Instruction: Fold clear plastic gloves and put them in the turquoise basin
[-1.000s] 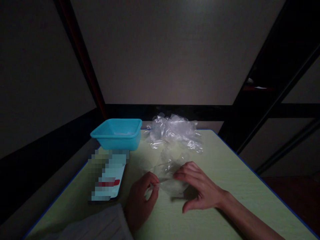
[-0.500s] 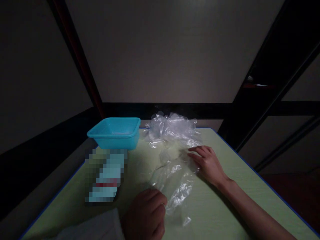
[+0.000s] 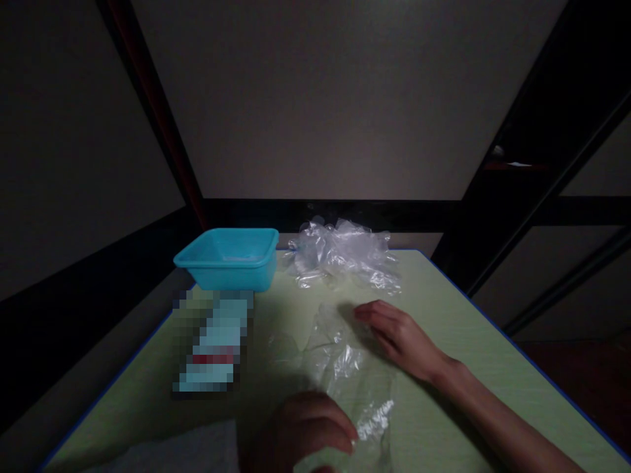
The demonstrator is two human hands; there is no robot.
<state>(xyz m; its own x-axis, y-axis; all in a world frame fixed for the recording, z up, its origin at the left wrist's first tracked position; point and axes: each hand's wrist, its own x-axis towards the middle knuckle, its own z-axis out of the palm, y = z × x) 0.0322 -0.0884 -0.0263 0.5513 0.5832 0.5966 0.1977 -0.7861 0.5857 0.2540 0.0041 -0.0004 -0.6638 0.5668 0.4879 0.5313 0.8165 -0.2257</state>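
Observation:
A thin clear plastic piece [image 3: 345, 361] lies crumpled on the pale green table, between my hands. At its near left edge, my left hand [image 3: 305, 430] is closed, its fingertips pinching the plastic near the bottom of the view. My right hand [image 3: 389, 328] hovers over or rests by the far right part of the plastic, fingers stretched out and fairly close together, holding nothing I can see. Farther back lies a heap of clear crumpled plastic [image 3: 345, 253].
A blue basin [image 3: 231, 263] stands at the back left of the table [image 3: 444, 315]. In front of it lies a flat, pixelated item [image 3: 219, 341]. A wall rises behind the table's far edge.
My left hand has shifted slightly right and nearer, and the plastic has moved toward me with it. My right hand has moved slightly nearer, off the plastic's far part, away from the heap.

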